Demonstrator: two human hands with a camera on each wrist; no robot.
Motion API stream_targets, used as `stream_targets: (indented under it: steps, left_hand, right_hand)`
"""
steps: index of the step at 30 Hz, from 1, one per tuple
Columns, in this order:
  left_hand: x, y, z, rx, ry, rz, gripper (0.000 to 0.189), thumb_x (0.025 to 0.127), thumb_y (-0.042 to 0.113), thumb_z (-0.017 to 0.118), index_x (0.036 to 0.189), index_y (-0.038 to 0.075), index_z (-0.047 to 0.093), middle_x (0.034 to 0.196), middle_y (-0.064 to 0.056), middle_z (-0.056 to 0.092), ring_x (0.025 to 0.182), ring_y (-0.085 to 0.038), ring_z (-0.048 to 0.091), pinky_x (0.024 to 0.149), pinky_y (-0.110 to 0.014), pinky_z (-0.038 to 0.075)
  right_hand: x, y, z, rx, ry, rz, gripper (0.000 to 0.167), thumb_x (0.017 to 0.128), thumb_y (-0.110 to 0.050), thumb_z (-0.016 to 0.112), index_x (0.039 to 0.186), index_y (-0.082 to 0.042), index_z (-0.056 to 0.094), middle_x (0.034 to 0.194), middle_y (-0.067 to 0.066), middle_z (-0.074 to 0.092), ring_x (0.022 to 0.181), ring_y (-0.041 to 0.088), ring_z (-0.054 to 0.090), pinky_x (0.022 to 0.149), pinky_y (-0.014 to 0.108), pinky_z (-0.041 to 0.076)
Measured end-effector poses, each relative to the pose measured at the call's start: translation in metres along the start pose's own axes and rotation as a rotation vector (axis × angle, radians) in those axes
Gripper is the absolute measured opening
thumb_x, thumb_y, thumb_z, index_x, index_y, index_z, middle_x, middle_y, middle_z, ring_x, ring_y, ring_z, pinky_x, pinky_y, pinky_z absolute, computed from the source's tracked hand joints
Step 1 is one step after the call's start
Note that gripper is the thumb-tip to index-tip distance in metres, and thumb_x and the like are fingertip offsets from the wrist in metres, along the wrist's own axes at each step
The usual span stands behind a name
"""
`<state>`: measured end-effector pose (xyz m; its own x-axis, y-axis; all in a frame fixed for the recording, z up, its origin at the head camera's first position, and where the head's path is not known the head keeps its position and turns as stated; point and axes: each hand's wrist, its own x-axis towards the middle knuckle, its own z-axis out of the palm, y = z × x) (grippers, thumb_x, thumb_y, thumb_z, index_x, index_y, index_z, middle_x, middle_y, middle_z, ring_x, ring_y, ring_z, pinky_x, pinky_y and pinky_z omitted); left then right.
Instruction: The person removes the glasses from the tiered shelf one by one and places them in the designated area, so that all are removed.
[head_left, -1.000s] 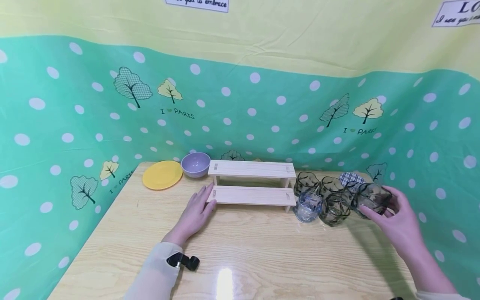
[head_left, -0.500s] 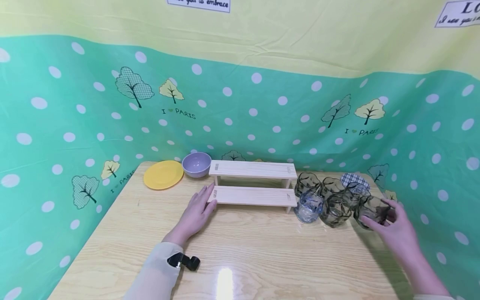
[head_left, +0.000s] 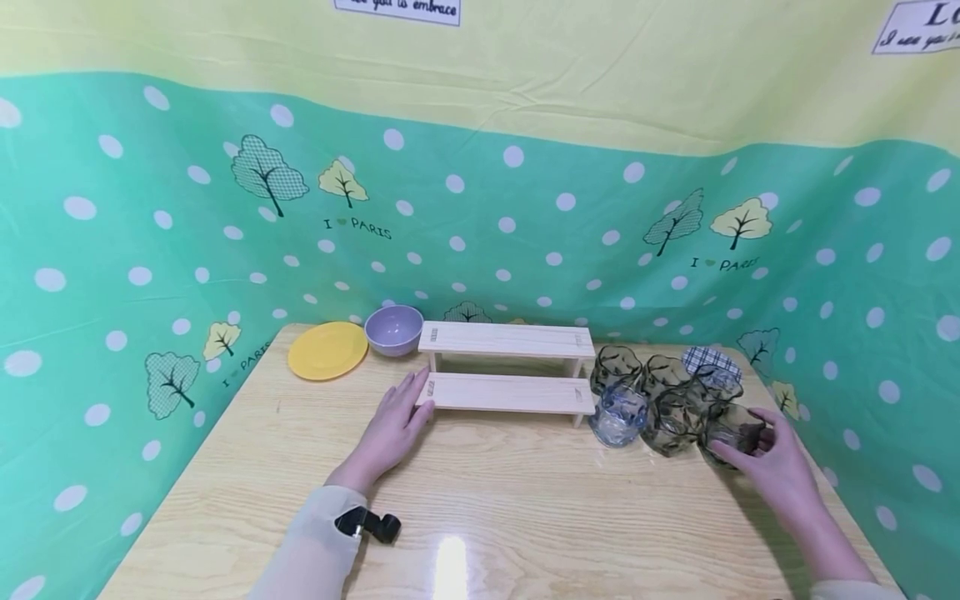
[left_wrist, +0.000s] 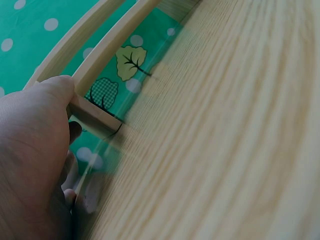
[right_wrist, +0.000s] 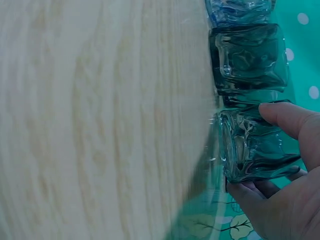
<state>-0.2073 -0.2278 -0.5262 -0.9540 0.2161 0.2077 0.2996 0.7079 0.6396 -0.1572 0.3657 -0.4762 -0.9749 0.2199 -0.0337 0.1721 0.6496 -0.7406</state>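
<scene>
The right hand (head_left: 776, 467), fingers curled round a smoky glass (head_left: 731, 433), has lowered it onto the surface (head_left: 525, 500) beside the other glasses (head_left: 660, 396). The left hand (head_left: 390, 429) stays flat, fingers straight, touching the wooden rack (head_left: 506, 392).

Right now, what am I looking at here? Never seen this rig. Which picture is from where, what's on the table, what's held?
No machine: a person works with two bare hands, with three cameras worn. The wide picture comes from the head, looking down at a wooden table. The other two come from the wrists.

The left hand rests flat on the table, its fingers touching the end of a two-step wooden rack; the left wrist view shows this close up. The right hand grips a dark glass cup at the end of a cluster of glass cups; the right wrist view shows the fingers around it. At the back left lie a yellow plate and a purple bowl.
</scene>
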Motion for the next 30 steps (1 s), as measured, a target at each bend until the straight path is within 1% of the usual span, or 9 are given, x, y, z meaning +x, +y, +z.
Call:
stream_targets:
  steps: [3, 6, 14, 18, 20, 25, 27, 29, 30]
  left_hand:
    - [-0.0005, 0.0003, 0.0002, -0.003, 0.001, -0.001, 0.066, 0.119, 0.038, 0.049, 0.177, 0.015, 0.026, 0.178, -0.015, 0.033, 0.166, -0.040, 0.023, 0.137, -0.060, 0.010]
    - [-0.0006, -0.0001, 0.0007, -0.005, 0.009, 0.003, 0.066, 0.119, 0.037, 0.049, 0.177, 0.014, 0.027, 0.177, -0.016, 0.034, 0.166, -0.041, 0.024, 0.137, -0.060, 0.011]
    - [-0.0001, 0.0002, 0.0002, 0.001, 0.003, 0.003, 0.066, 0.119, 0.038, 0.049, 0.177, 0.015, 0.027, 0.177, -0.016, 0.034, 0.166, -0.041, 0.024, 0.137, -0.060, 0.011]
    - [-0.0004, -0.0005, 0.0005, 0.011, 0.002, 0.005, 0.066, 0.120, 0.038, 0.048, 0.177, 0.014, 0.026, 0.177, -0.016, 0.034, 0.166, -0.041, 0.024, 0.136, -0.061, 0.010]
    - [-0.0004, 0.0000, 0.0002, 0.006, 0.000, 0.004, 0.066, 0.120, 0.038, 0.049, 0.177, 0.014, 0.026, 0.177, -0.016, 0.034, 0.166, -0.040, 0.024, 0.137, -0.060, 0.010]
    - [-0.0006, 0.0012, -0.0006, -0.001, -0.007, 0.001, 0.066, 0.120, 0.038, 0.049, 0.177, 0.013, 0.026, 0.177, -0.016, 0.034, 0.166, -0.039, 0.023, 0.137, -0.058, 0.010]
    - [-0.0008, 0.0010, -0.0006, 0.002, -0.006, 0.004, 0.066, 0.120, 0.038, 0.048, 0.177, 0.013, 0.027, 0.177, -0.016, 0.034, 0.166, -0.039, 0.024, 0.137, -0.059, 0.010]
    - [-0.0010, 0.0008, -0.0005, 0.001, -0.003, 0.007, 0.066, 0.120, 0.038, 0.048, 0.177, 0.013, 0.027, 0.177, -0.016, 0.034, 0.166, -0.039, 0.024, 0.137, -0.059, 0.010]
    - [-0.0010, 0.0006, -0.0005, 0.001, -0.002, 0.008, 0.066, 0.120, 0.038, 0.048, 0.177, 0.013, 0.027, 0.177, -0.016, 0.034, 0.166, -0.039, 0.024, 0.137, -0.059, 0.010]
  right_hand:
    - [-0.0005, 0.0006, 0.0027, -0.007, 0.010, 0.000, 0.112, 0.098, -0.042, 0.087, 0.172, 0.002, 0.016, 0.127, 0.023, 0.051, 0.094, 0.022, 0.057, 0.065, 0.028, 0.055]
    - [-0.0011, 0.0001, 0.0042, 0.007, 0.014, 0.004, 0.112, 0.098, -0.042, 0.087, 0.172, 0.002, 0.015, 0.126, 0.023, 0.050, 0.094, 0.023, 0.056, 0.065, 0.029, 0.056]
    - [-0.0014, 0.0009, 0.0057, 0.031, -0.012, 0.034, 0.118, 0.098, -0.044, 0.087, 0.172, 0.004, 0.009, 0.142, 0.037, 0.045, 0.117, 0.047, 0.056, 0.075, 0.028, 0.056]
    - [-0.0013, 0.0008, 0.0061, 0.050, -0.036, 0.037, 0.118, 0.098, -0.041, 0.087, 0.172, 0.004, 0.006, 0.154, 0.044, 0.038, 0.132, 0.060, 0.050, 0.093, 0.044, 0.057]
    - [-0.0012, 0.0007, 0.0065, 0.056, -0.045, 0.041, 0.117, 0.099, -0.038, 0.087, 0.171, 0.004, 0.005, 0.157, 0.045, 0.036, 0.137, 0.062, 0.046, 0.100, 0.049, 0.055]
    - [0.0007, 0.0024, 0.0084, 0.045, -0.040, 0.052, 0.115, 0.099, -0.036, 0.087, 0.172, 0.002, 0.006, 0.158, 0.046, 0.036, 0.140, 0.063, 0.045, 0.095, 0.038, 0.053]
    - [0.0017, 0.0030, 0.0090, 0.047, -0.039, 0.053, 0.115, 0.099, -0.035, 0.087, 0.172, 0.001, 0.006, 0.158, 0.047, 0.034, 0.140, 0.064, 0.043, 0.096, 0.042, 0.054]
    - [0.0021, 0.0025, 0.0090, 0.054, -0.045, 0.056, 0.116, 0.100, -0.035, 0.086, 0.172, 0.000, 0.004, 0.159, 0.048, 0.031, 0.141, 0.066, 0.041, 0.101, 0.054, 0.053]
    - [0.0023, 0.0025, 0.0088, 0.051, -0.048, 0.055, 0.116, 0.100, -0.035, 0.086, 0.172, 0.001, 0.004, 0.159, 0.048, 0.031, 0.141, 0.066, 0.041, 0.101, 0.053, 0.053]
